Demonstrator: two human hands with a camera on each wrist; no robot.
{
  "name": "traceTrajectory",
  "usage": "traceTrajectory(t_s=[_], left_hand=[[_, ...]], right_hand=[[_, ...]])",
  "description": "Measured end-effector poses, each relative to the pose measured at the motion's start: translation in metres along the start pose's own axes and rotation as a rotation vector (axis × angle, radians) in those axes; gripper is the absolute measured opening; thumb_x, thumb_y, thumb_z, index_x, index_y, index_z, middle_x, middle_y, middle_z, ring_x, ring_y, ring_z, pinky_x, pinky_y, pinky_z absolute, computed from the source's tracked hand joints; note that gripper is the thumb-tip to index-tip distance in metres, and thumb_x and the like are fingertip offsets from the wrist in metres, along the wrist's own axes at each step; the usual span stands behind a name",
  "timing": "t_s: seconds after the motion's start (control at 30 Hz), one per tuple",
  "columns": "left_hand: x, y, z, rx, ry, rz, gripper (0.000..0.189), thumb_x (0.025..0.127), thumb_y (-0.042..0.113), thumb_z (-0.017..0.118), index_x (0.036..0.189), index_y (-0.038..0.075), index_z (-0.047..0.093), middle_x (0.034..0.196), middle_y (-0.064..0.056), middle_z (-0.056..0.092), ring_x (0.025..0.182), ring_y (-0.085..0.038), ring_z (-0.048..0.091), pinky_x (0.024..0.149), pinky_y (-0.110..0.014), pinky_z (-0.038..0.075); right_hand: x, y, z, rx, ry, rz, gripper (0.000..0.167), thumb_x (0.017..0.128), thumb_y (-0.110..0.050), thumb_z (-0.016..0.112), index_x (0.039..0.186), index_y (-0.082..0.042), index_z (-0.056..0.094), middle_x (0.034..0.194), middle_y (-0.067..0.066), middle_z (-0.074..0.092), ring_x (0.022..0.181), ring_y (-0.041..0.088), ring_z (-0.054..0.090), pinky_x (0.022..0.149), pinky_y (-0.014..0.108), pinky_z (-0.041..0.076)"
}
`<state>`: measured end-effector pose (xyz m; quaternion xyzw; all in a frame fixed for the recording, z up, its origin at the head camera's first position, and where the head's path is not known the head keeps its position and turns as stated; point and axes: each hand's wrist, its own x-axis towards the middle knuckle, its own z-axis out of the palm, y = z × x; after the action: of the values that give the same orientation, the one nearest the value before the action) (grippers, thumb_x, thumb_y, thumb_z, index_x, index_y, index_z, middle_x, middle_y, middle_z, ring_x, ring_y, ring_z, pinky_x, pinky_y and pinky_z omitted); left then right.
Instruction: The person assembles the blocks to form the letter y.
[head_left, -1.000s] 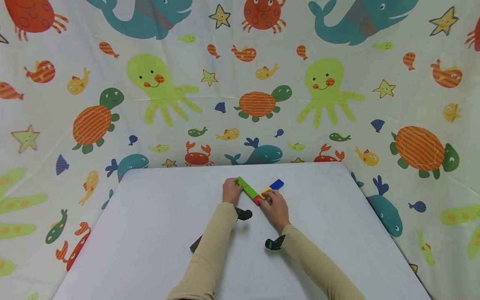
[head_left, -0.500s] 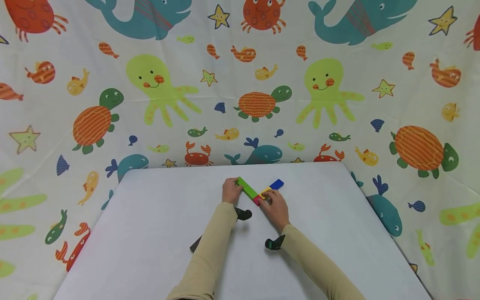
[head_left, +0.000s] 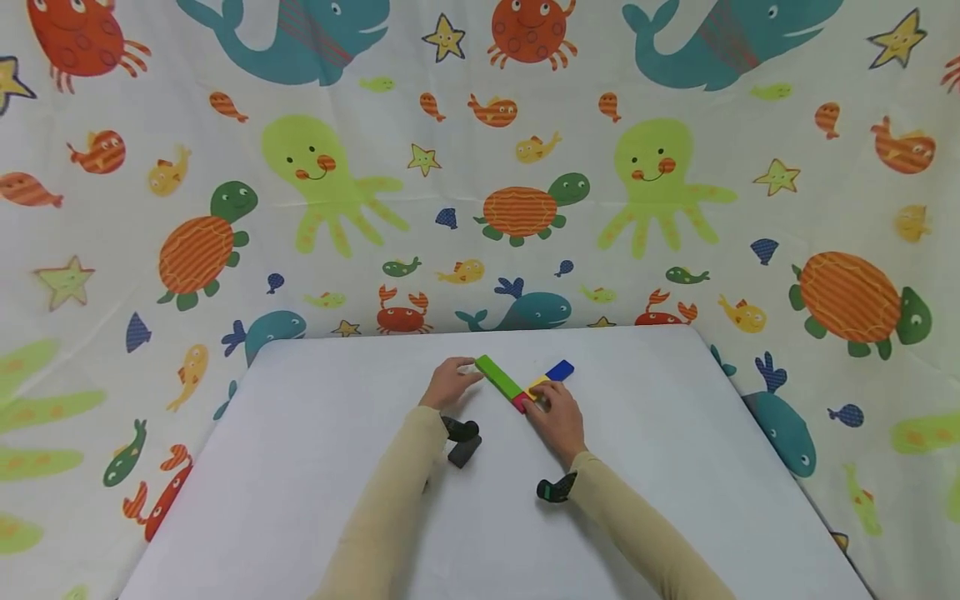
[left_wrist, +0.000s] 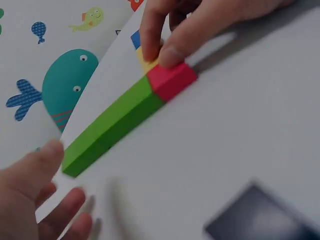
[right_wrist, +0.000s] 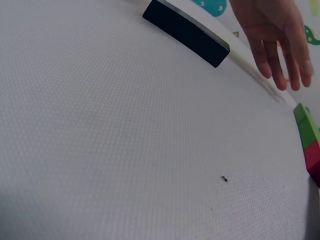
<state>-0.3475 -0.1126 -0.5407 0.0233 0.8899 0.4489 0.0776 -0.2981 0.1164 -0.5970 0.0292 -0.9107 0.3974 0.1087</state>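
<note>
Several coloured blocks form a V on the white table. Two green blocks lie end to end in the left arm, with a red block at the near corner. From there a yellow block and a blue block run back to the right. My left hand is beside the far green end, fingers spread and holding nothing; the left wrist view shows a gap before the block. My right hand stays at the corner, its thumb on the red block and its curled index finger against the yellow one.
A black oblong block lies on the table near the left wrist; the right wrist view shows its long side. Behind the table hangs a cloth printed with sea animals.
My left hand has let go of the green block and moved a little left, its fingers opening. The black block shows from behind the forearm. My right hand keeps its place at the corner.
</note>
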Motion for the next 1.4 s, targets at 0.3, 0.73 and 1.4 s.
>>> traceTrajectory(t_s=[0.3,0.73,1.4], left_hand=[[-0.032,-0.022,-0.047,-0.015,-0.436,0.049,0.045,0.093,0.028,0.067,0.133,0.01,0.061,0.131,-0.008,0.06,0.1,-0.023,0.063,0.094,-0.046,0.047],[-0.064,-0.033,-0.05,0.091,-0.691,0.141,0.048,0.084,0.014,0.076,0.13,0.017,0.063,0.138,0.002,0.047,0.112,-0.017,0.053,0.098,-0.042,0.042],[-0.067,-0.037,-0.036,0.15,-0.61,0.251,0.051,0.085,0.008,0.075,0.134,0.018,0.06,0.116,0.002,0.058,0.099,-0.016,0.054,0.086,-0.036,0.043]], right_hand=[[-0.001,-0.002,-0.001,-0.017,0.019,-0.019,0.034,0.088,-0.034,0.073,0.112,-0.011,0.07,0.115,0.006,0.06,0.104,0.023,0.056,0.09,0.042,0.047],[-0.001,0.0,0.004,-0.01,0.016,-0.028,0.034,0.088,-0.035,0.073,0.112,-0.011,0.07,0.115,0.005,0.06,0.103,0.023,0.056,0.09,0.041,0.047],[0.0,0.009,0.008,-0.02,0.061,-0.08,0.031,0.087,-0.033,0.074,0.109,-0.011,0.071,0.114,0.006,0.061,0.101,0.023,0.057,0.088,0.044,0.048]])
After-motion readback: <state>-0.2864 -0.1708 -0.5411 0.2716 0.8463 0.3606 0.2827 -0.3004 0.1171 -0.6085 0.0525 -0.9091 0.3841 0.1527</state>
